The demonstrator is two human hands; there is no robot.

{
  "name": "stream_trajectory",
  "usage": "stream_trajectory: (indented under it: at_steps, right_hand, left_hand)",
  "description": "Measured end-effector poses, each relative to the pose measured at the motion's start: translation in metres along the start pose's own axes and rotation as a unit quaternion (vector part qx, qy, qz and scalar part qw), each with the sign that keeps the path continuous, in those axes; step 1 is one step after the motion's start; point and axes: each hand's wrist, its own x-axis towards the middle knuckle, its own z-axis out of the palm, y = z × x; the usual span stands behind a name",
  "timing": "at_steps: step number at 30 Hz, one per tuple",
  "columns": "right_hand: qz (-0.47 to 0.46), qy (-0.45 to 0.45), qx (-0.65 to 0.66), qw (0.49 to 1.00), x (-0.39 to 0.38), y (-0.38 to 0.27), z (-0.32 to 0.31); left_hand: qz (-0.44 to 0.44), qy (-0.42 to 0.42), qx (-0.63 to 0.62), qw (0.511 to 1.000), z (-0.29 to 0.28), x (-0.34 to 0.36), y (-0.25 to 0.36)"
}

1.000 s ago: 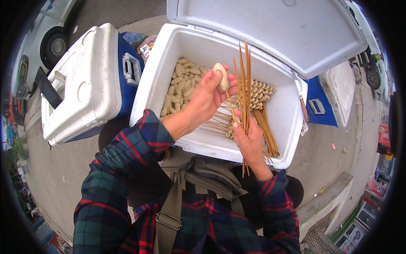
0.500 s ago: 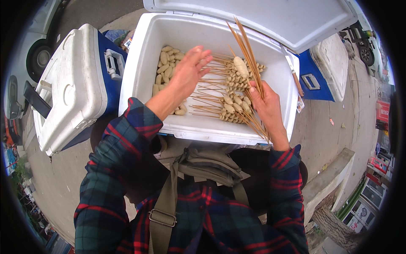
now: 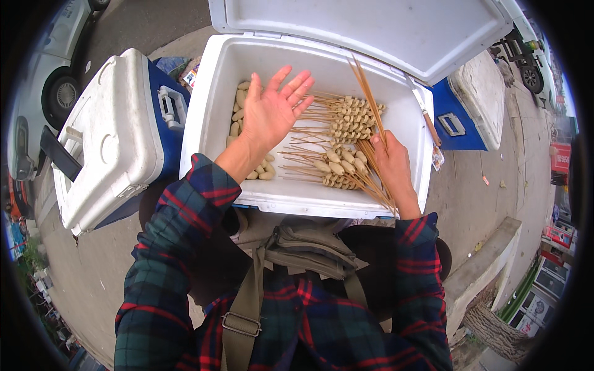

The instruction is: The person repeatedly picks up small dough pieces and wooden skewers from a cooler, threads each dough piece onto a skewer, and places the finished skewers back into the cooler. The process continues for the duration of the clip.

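My left hand [image 3: 276, 110] is open, palm up and fingers spread, above the left part of a white-lined cooler box [image 3: 204, 123]. Beneath it lie loose pale sausages [image 3: 267, 171], partly covered by the hand and forearm. My right hand [image 3: 393, 164] is closed round a bunch of thin wooden skewers [image 3: 367, 89], their tips pointing up and away. Left of that hand, spiral-cut sausages on sticks [image 3: 356, 117] lie in rows, sticks toward the left. Nearer me, plumper skewered sausages [image 3: 346, 163] rest on top of others, with their sticks toward the lower right.
A knife with a wooden handle [image 3: 430, 128] lies along the box's right rim. The raised lid [image 3: 371, 31] stands at the far side. Blue-and-white coolers flank the box, one on the left [image 3: 111, 136] and another on the right [image 3: 476, 105]. My bag [image 3: 312, 247] hangs in front.
My left hand has turned palm up with fingers spread. The pale sausage that was beside the skewers in my right hand is no longer there. The whole view has shifted slightly.
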Motion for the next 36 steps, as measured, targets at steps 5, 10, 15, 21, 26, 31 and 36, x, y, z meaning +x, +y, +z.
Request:
stream_trajectory:
  at_steps: [5,10,15,21,26,31,36]
  right_hand:
    - [-0.103,0.016,0.216,0.971,-0.019,-0.067,0.021]
    - [-0.23,0.05,0.104,0.966,-0.017,-0.086,0.041]
    - [-0.284,0.104,-0.033,0.953,-0.013,-0.076,0.058]
    - [-0.194,-0.132,0.187,0.954,-0.024,-0.077,0.04]
    - [-0.141,-0.425,0.285,0.847,-0.066,-0.094,0.033]
    - [-0.143,-0.641,0.335,0.676,-0.097,-0.096,0.028]
    - [-0.163,-0.678,0.399,0.596,-0.086,-0.08,0.02]
  left_hand:
    - [-0.108,-0.105,-0.073,0.986,0.021,-0.021,-0.024]
    - [-0.139,-0.062,-0.076,0.985,0.024,-0.033,-0.034]
    - [-0.142,-0.018,-0.054,0.988,0.014,-0.034,-0.04]
    - [-0.099,0.012,-0.028,0.995,-0.01,-0.014,-0.031]
    - [0.069,0.14,0.338,0.928,-0.066,0.04,0.019]
    - [0.037,0.245,0.622,0.742,-0.142,0.082,0.049]
    - [0.158,0.005,0.914,0.374,-0.203,0.114,0.021]
